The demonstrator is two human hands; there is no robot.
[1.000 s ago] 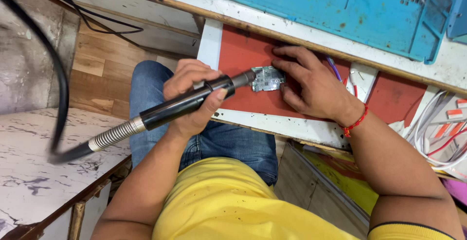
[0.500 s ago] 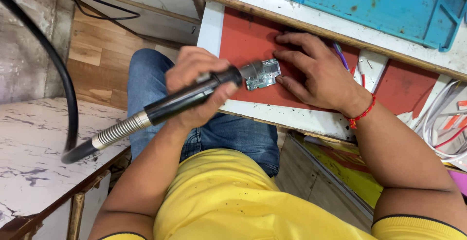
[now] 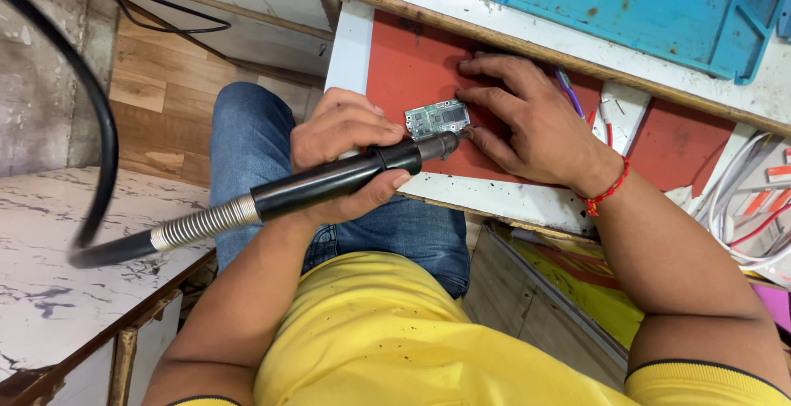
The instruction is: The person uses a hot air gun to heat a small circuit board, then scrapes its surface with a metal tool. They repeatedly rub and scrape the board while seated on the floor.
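My left hand [image 3: 342, 138] grips a black hot-air tool handle [image 3: 329, 184], whose metal nozzle points at a small green circuit board [image 3: 435, 118]. The board lies flat on a red mat [image 3: 412, 68] on the white bench. My right hand [image 3: 527, 122], with a red thread around the wrist, rests on the mat to the right of the board. Its fingertips hold the board's right edge. The nozzle tip sits just below the board's right corner, close to those fingertips.
A ribbed metal collar and thick black hose [image 3: 99, 126] trail left from the handle over a marble-patterned surface [image 3: 49, 291]. A blue work mat [image 3: 626, 2] lies beyond the red one. A purple pen [image 3: 568, 93] and white and red cables [image 3: 741, 200] sit at the right.
The nozzle has drawn back off the board to its lower right corner, so the whole board now shows. My right hand stays at the board's right edge.
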